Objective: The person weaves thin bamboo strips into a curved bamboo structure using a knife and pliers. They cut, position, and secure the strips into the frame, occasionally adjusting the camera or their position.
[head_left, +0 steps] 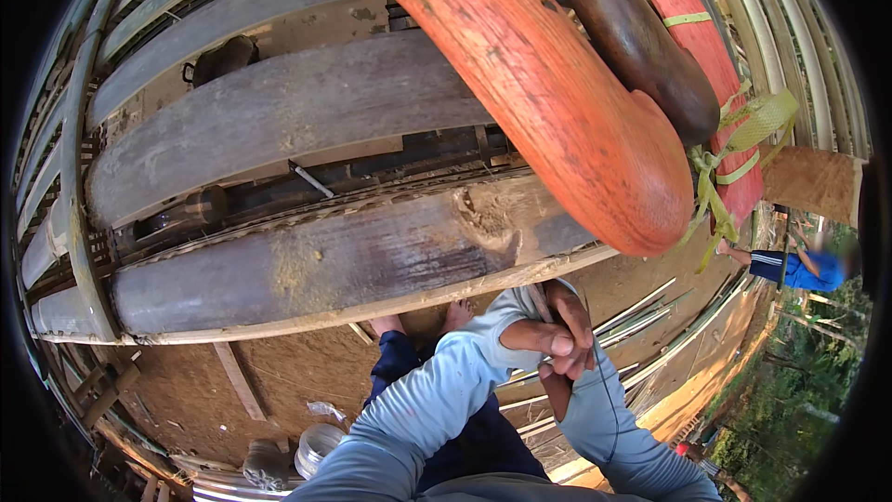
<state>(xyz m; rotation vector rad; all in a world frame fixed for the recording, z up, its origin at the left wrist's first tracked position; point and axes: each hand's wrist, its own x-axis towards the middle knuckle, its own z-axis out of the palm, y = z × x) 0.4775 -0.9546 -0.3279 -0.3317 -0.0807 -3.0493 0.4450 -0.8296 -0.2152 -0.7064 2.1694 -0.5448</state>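
My hands meet in front of me, just past the near edge of the slatted bamboo platform (390, 265). My left hand (534, 336) is closed, thumb pressed toward the fingers. Close against it, my right hand (557, 390) is also closed, its fingertips partly hidden. A thin dark strand (613, 390) comes out of the joined fingers and hangs in a curve over my right sleeve. By the left fingers shows a narrow brown strip (538, 301); which fingers grip it is hard to see.
A big orange-red curved wooden piece (548, 93) lies over the platform, beside a dark brown rounded one (641, 37). Yellow-green strapping (734, 149) is tied round a red beam (683, 9). Long thin strips (641, 316) lie on the ground. Far right, a person in blue (808, 268).
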